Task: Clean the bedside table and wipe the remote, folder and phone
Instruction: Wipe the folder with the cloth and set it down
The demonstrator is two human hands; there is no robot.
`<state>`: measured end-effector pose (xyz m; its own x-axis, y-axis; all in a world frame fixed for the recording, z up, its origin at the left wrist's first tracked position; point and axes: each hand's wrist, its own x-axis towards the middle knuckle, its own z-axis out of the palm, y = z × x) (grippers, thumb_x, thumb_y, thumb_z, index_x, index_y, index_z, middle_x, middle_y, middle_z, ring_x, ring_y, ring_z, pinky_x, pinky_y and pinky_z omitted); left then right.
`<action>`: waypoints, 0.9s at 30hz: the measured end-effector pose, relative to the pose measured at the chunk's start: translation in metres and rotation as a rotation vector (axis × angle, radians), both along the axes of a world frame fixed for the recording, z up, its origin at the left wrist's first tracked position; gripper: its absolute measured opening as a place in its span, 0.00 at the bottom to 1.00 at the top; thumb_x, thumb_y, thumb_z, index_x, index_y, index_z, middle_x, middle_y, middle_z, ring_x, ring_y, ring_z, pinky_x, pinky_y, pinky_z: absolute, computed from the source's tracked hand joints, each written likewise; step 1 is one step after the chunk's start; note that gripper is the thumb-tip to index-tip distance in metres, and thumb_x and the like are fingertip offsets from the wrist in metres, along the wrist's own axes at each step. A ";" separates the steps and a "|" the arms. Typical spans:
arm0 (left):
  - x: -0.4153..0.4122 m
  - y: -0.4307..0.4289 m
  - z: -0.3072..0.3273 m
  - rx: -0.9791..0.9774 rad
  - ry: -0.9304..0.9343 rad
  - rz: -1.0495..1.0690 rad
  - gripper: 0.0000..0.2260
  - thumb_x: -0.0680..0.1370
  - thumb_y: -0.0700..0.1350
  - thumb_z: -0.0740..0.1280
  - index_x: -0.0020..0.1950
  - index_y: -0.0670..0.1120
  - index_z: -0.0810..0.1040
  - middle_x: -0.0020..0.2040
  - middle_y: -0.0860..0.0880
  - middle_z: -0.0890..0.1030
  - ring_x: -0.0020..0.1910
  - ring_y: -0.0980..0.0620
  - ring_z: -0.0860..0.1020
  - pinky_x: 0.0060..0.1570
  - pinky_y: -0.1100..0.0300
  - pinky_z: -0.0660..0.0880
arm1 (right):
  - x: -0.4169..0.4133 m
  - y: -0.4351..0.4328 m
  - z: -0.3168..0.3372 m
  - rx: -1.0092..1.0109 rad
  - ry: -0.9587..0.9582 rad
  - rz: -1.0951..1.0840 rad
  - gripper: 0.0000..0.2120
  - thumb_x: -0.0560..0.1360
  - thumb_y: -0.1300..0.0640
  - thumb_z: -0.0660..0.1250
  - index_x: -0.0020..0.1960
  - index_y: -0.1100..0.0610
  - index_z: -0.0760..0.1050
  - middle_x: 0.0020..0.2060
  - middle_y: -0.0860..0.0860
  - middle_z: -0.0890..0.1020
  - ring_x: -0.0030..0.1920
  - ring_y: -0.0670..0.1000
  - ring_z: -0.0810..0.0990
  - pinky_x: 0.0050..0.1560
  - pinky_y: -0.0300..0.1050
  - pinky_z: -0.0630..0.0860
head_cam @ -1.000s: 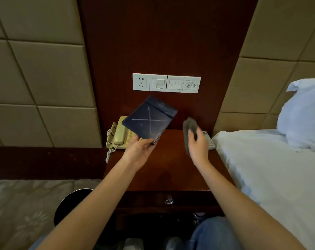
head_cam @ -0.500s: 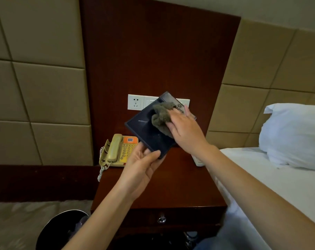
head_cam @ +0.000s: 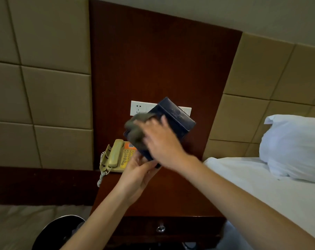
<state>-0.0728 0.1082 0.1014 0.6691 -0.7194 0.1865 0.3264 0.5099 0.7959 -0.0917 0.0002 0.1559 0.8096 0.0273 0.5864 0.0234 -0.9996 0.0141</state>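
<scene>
The dark blue folder (head_cam: 173,120) is up in the air, tilted, above the back of the desk (head_cam: 171,195) and in front of the white socket panel (head_cam: 138,108). There is just the one folder, and its middle is covered. The left grip (head_cam: 138,175), a bare hand, pinches its lowest corner between thumb and fingers. The right grip (head_cam: 164,145) lies over the folder's face with a single grey cloth (head_cam: 135,129) bunched under it and sticking out to the left. That hand and the cloth are smeared with blur, so I cannot tell whether the fingers curl round the cloth or only press it flat.

Below the folder, one cream phone (head_cam: 117,156) sits on the desk's back left corner. Its handset is on the cradle and its coiled cord hangs over the edge, while the folder and the left grip hide its right side. The right forearm crosses the desk's right half and hides what lies there. On the panel only one socket shows plainly; the folder covers most of the rest.

The desk front has one drawer with one ring pull (head_cam: 160,228). To the right, a bed (head_cam: 261,186) in white sheets butts against the desk, with one white pillow (head_cam: 295,147) cut off by the frame edge. At lower left, a round black bin (head_cam: 59,230) is partly behind the left forearm and cut by the bottom edge.
</scene>
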 end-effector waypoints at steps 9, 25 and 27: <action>0.007 -0.002 -0.004 0.034 -0.027 -0.050 0.20 0.78 0.28 0.58 0.64 0.45 0.71 0.54 0.43 0.82 0.55 0.48 0.80 0.53 0.58 0.79 | 0.021 -0.022 0.008 0.024 -0.009 -0.212 0.22 0.82 0.54 0.52 0.76 0.52 0.58 0.72 0.51 0.68 0.75 0.50 0.59 0.76 0.57 0.40; 0.036 0.016 -0.002 0.028 0.006 0.051 0.23 0.78 0.29 0.57 0.70 0.47 0.68 0.61 0.44 0.80 0.61 0.47 0.78 0.56 0.57 0.78 | -0.031 -0.075 -0.028 0.311 -0.433 -0.066 0.21 0.79 0.56 0.54 0.72 0.58 0.66 0.68 0.57 0.72 0.71 0.46 0.61 0.76 0.50 0.53; 0.025 0.014 -0.008 0.099 -0.056 -0.009 0.24 0.77 0.28 0.59 0.68 0.49 0.69 0.61 0.44 0.80 0.60 0.46 0.78 0.56 0.56 0.78 | -0.020 -0.078 -0.027 0.386 -0.290 -0.156 0.22 0.82 0.55 0.53 0.74 0.57 0.63 0.70 0.54 0.69 0.73 0.49 0.61 0.76 0.48 0.52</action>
